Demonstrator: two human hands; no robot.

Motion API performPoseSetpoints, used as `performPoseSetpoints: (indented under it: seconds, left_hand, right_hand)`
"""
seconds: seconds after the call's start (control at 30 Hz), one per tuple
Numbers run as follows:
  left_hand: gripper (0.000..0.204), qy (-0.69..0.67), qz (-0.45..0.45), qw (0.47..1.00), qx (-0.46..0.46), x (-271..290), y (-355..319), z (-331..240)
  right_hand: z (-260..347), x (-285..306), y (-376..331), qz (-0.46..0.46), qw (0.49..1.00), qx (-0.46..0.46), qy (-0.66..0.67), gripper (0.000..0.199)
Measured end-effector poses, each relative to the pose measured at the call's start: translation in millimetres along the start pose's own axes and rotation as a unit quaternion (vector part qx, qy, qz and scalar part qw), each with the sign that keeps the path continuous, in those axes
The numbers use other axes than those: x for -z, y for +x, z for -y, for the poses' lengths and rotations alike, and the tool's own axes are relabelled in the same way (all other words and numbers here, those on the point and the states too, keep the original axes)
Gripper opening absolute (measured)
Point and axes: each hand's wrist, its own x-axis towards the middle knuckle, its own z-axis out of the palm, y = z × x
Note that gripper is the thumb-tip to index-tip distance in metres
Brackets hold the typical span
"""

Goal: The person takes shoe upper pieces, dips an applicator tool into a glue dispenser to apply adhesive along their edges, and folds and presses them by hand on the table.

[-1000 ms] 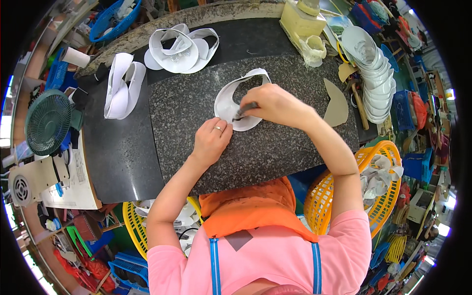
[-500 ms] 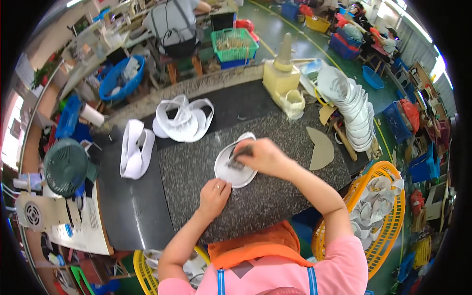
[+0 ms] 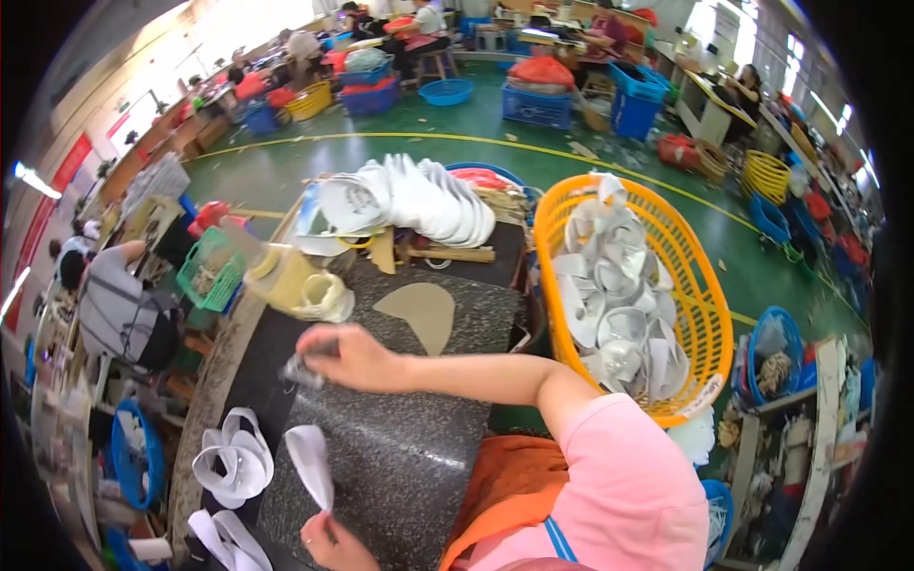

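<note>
My left hand [image 3: 335, 544] is at the near edge of the worktop, its fingers closed on the lower end of a white elongated piece [image 3: 309, 462], now seen narrow and tilted. My right hand [image 3: 362, 360] is raised over the far part of the worktop, closed around a small tool with a dark grip and metal end [image 3: 303, 371]; its exact kind is blurred. Beyond it lies a flat beige template [image 3: 424, 312] with a curved edge. White looped pieces with bands [image 3: 236, 462] rest left of the held piece.
A speckled dark worktop [image 3: 409, 419] lies under my arms. At its far side are a yellowish glue-stained container [image 3: 300, 283], a stack of white curved pieces [image 3: 428, 200] and a wooden-handled tool [image 3: 457, 254]. A yellow-orange basket [image 3: 709, 285] of white pieces stands to the right.
The view has swung right, bringing the basket toward the middle. My right hand with its tool has left the white piece. The piece has gone from flat to tilted in my left hand.
</note>
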Motion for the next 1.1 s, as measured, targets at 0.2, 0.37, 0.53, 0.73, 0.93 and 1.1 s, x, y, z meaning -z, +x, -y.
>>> performPoseSetpoints:
  seconds: [0.2,0.37,0.53,0.73,0.93,1.1]
  left_hand:
    - [0.006,-0.057,0.013,0.994,0.088,19.6,24.8,-33.1]
    - [0.009,-0.077,-0.089,0.985,0.126,25.4,18.5,-34.1]
    - [0.011,-0.066,-0.112,0.978,0.165,25.0,-2.5,-37.6]
    - [0.017,-0.07,-0.108,0.97,0.206,21.0,-44.2,-23.8]
    - [0.018,-0.186,-0.186,0.89,0.372,8.6,-51.1,-15.3]
    - [0.016,-0.357,-0.195,0.814,0.416,5.6,-42.1,-3.9]
  right_hand:
    - [-64.4,70.8,70.7,-0.018,0.97,-0.021,-0.242,0.02]
    - [-51.6,49.2,83.8,-0.07,0.947,0.061,-0.307,0.017]
    - [-90.3,63.9,90.0,0.041,0.908,0.096,-0.405,0.017]
    - [-82.7,61.0,71.4,0.059,0.838,0.155,-0.519,0.007]
    - [-76.8,68.7,54.8,0.039,0.759,0.081,-0.645,0.024]
    - [-11.0,77.2,24.6,0.079,0.952,-0.276,0.107,0.027]
